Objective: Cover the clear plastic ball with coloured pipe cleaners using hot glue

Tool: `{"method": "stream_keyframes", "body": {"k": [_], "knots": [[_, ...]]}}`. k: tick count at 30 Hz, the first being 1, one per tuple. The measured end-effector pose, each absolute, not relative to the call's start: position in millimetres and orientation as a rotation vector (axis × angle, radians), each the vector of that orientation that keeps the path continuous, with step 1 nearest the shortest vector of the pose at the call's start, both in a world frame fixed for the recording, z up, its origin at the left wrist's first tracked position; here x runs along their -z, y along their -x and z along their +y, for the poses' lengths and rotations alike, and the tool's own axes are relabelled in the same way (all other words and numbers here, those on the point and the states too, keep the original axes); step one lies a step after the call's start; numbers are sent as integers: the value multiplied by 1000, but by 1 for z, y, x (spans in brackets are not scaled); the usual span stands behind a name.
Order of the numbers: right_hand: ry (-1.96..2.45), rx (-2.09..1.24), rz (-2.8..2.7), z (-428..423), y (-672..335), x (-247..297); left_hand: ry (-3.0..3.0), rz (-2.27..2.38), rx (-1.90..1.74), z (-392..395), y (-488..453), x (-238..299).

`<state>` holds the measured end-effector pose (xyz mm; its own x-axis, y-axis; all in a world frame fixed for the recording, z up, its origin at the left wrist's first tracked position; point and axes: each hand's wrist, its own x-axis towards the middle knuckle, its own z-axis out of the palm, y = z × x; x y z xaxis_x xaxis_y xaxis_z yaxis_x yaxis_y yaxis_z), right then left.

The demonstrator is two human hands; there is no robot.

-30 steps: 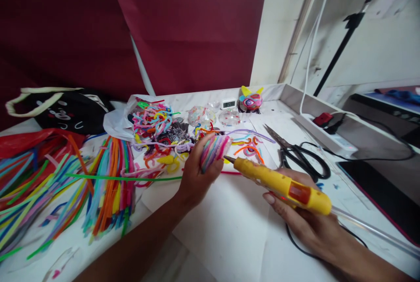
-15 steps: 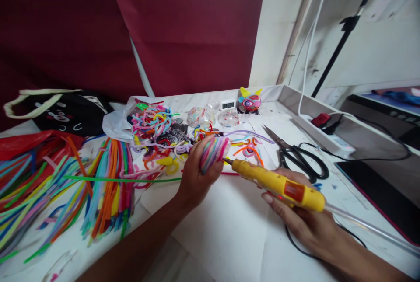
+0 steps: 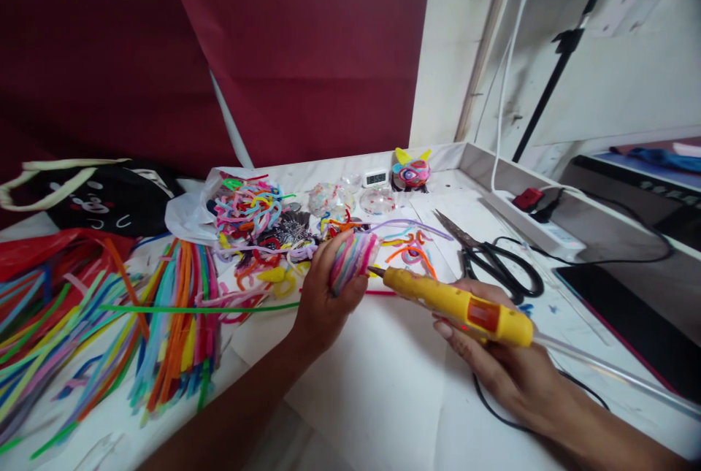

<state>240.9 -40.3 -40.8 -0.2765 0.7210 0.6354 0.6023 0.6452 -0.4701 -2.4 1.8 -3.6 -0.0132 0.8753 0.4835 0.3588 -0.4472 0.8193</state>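
Between the fingers and thumb of my left hand point(image 3: 323, 310) is a rounded piece wrapped in pink, purple and blue pipe cleaners point(image 3: 353, 261). My right hand point(image 3: 504, 354) is wrapped round a yellow hot glue gun point(image 3: 454, 303), with a clear glue stick point(image 3: 613, 365) sticking out of its back. The gun's metal nozzle points left, right at the edge of the wrapped piece; whether they touch I cannot tell. A purple pipe cleaner point(image 3: 410, 223) lies behind the piece. My left palm is hidden.
Black-handled scissors point(image 3: 493, 259) lie right of the glue gun, near a power strip point(image 3: 539, 226) and a phone point(image 3: 624, 325). Bundled pipe cleaners point(image 3: 178, 318) spread at left. Behind are a bag of pipe cleaner scraps point(image 3: 186, 215), a small clock point(image 3: 375, 178) and a colourful horned figure point(image 3: 412, 170).
The whole view has shifted slightly, so most things appear a little further left. Both hands keep their holds, and the nozzle stays at the edge of the wrapped piece.
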Motion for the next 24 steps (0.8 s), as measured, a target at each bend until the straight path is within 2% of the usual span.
{"method": "stream_keyframes", "body": {"k": [24], "knots": [[1030, -176, -1948, -42, -243, 45, -1836, 1308, -1445, 1, 3, 5]]}}
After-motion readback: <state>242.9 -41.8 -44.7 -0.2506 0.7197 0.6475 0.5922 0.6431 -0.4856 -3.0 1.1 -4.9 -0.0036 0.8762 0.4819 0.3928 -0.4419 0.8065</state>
